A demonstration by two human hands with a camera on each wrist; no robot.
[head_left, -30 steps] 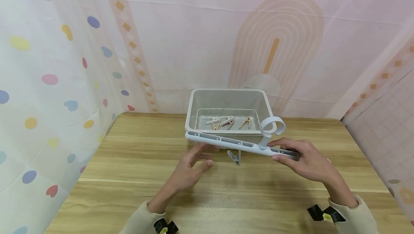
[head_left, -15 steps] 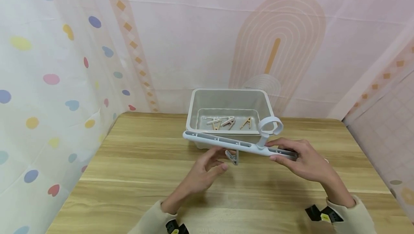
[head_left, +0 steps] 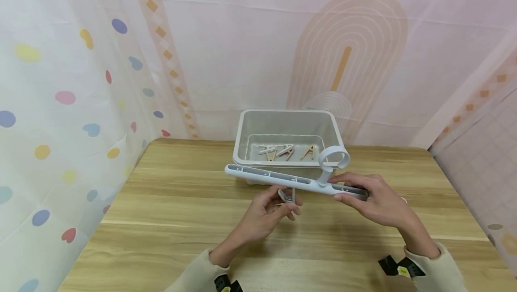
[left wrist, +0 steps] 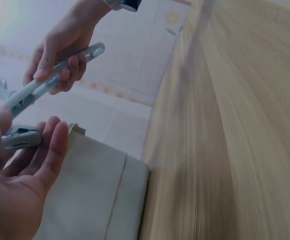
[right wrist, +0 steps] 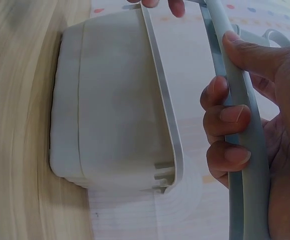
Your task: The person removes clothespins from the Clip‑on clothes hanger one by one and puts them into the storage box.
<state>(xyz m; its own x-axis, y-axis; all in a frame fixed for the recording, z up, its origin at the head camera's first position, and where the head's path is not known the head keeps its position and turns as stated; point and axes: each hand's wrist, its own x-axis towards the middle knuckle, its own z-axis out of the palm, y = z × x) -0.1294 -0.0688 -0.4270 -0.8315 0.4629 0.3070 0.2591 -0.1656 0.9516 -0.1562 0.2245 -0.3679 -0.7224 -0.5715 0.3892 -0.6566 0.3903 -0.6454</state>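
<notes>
A pale blue plastic hanger bar [head_left: 278, 178] with a round, C-shaped hook [head_left: 334, 150] is held above the table, tilted down toward its right end. My right hand [head_left: 379, 200] grips that end, thumb in front and fingers curled round the bar [right wrist: 247, 130]. Below the bar's middle hangs a grey clothespin [head_left: 287, 197]. My left hand [head_left: 262, 220] has it between thumb and fingers. In the left wrist view, the clothespin [left wrist: 25, 138] lies against the fingers, partly hidden by the hand.
Behind the bar stands a light grey plastic bin [head_left: 286, 121] with several white, tan and brown clothespins [head_left: 278, 150] on its floor. The wooden table [head_left: 173, 184] ends at a patterned cloth backdrop [head_left: 226, 58].
My left hand has moved right, from below the bar's left part to the hanging clothespin, and its fingers have come round it. The bar and right hand have drifted slightly left.
</notes>
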